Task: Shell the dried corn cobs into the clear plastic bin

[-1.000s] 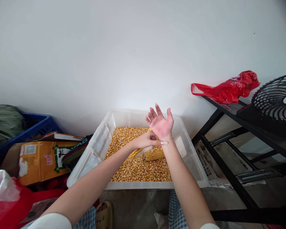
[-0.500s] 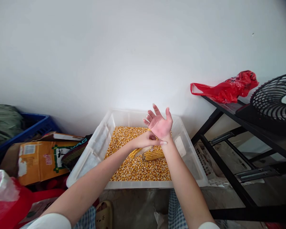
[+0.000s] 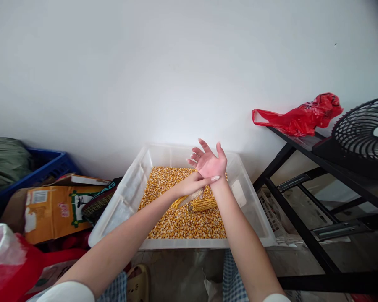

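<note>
My right hand (image 3: pixel 208 162) is raised palm up over a clear plastic bin (image 3: pixel 126 197), fingers spread and holding nothing. My left hand (image 3: pixel 192 184) reaches across and its fingertips press on the base of the right palm at the wrist. The bin holds loose yellow corn kernels (image 3: pixel 176 222). Two corn cobs lie on the kernels just under the hands: one still covered in kernels (image 3: pixel 204 204), one mostly stripped (image 3: pixel 185 199).
A blue crate (image 3: pixel 47 167) and a yellow cardboard box (image 3: pixel 53 209) sit to the left, with a red bag (image 3: pixel 9 268) at the near left. On the right a black metal rack (image 3: pixel 311 167) carries a red plastic bag (image 3: pixel 299 117) and a black fan (image 3: pixel 365 134).
The right hand has dropped slightly and drifted left. The left fingertips have slid a little up along the base of the right palm.
</note>
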The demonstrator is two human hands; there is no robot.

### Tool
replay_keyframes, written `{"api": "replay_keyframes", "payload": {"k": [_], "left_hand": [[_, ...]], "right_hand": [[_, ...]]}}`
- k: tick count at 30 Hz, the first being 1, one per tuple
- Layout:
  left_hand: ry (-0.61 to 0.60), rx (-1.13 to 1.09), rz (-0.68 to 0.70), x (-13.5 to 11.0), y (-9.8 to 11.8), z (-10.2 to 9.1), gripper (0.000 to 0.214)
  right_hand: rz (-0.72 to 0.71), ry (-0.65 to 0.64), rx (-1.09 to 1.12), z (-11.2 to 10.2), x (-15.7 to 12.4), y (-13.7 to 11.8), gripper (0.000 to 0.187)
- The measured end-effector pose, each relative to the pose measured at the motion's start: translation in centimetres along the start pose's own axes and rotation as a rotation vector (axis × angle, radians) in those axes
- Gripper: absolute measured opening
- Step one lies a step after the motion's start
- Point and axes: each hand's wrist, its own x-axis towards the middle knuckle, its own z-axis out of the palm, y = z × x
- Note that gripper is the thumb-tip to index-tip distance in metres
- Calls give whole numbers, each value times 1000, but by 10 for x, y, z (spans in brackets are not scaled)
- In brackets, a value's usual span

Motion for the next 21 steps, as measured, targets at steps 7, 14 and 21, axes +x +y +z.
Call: {"api": "replay_keyframes", "payload": {"k": [7, 14, 21], "left_hand": [[2, 1, -83, 2, -7, -3, 45], [14, -27, -74, 3, -4, -5, 42], [53, -54, -80, 1, -3, -5, 40]], "right_hand": [[9, 18, -15, 2, 0, 0, 57], [-1, -4, -1, 2, 0, 0, 57], [8, 7, -25, 1, 0, 2, 56]]}}
